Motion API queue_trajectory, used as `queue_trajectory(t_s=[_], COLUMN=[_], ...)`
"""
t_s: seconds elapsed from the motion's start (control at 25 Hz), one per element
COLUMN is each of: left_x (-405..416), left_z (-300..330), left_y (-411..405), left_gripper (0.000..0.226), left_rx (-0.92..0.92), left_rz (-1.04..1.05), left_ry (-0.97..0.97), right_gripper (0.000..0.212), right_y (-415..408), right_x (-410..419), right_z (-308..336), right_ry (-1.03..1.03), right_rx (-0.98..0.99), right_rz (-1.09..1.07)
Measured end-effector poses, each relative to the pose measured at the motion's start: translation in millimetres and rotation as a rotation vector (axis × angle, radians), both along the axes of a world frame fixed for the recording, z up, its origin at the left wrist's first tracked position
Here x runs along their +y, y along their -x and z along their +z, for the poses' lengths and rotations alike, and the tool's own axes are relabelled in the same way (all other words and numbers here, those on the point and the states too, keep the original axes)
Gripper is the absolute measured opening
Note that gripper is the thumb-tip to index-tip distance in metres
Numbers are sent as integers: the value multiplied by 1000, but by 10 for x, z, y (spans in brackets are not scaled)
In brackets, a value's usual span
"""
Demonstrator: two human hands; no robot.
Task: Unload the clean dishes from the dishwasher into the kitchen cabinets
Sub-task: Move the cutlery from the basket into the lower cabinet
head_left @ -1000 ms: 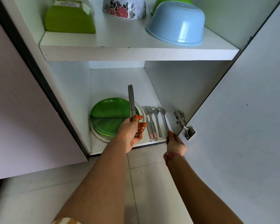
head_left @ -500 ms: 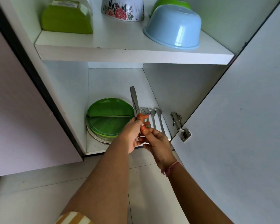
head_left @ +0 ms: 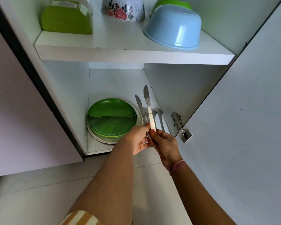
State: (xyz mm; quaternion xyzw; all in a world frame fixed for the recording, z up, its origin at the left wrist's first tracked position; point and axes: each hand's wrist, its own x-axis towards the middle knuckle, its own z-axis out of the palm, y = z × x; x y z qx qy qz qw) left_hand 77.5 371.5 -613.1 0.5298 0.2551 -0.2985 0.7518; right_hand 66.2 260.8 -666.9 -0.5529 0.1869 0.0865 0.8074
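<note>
Both your arms reach forward into the lower cabinet bay, hands meeting just in front of its front edge. Your right hand [head_left: 165,142] pinches the handle end of a knife [head_left: 148,109] between thumb and fingertips, blade pointing up and away. Your left hand [head_left: 139,139] sits palm-up, fingers curled around the second knife [head_left: 140,108], its blade tilted slightly left. The two knives are close together, above the forks and spoons [head_left: 160,117] lying on the cabinet floor [head_left: 117,85], just right of the green plate [head_left: 111,117]. Upside-down blue bowl [head_left: 173,28] on the shelf above.
</note>
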Motion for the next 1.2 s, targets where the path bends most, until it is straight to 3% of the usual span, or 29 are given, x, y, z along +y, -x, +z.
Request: queue_trajectory(t_s=[0.2,0.44,0.8,0.96,1.2], left_x=[36,148,136,170,189], left_z=[60,-51,-95,-123,-124], left_y=[18,-61,-46,-55,-57], left_gripper=[31,31,30,32,32], left_rx=[-23,17,47,61,61], left_rz=[29,185,176,181,185], left_ry=[-94,-104,-92,-100,-110], right_gripper=[21,22,24,21,23], right_y=[-243,-327,-415,-375,-334], right_x=[-180,-109,40,-22,-90], right_z=[-265,-426,-431,-443,-525], right_ry=[386,791,949,851,680], right_rx=[70,65,5,-9,140], right_rz=[-80,-14,-1,-88,-189])
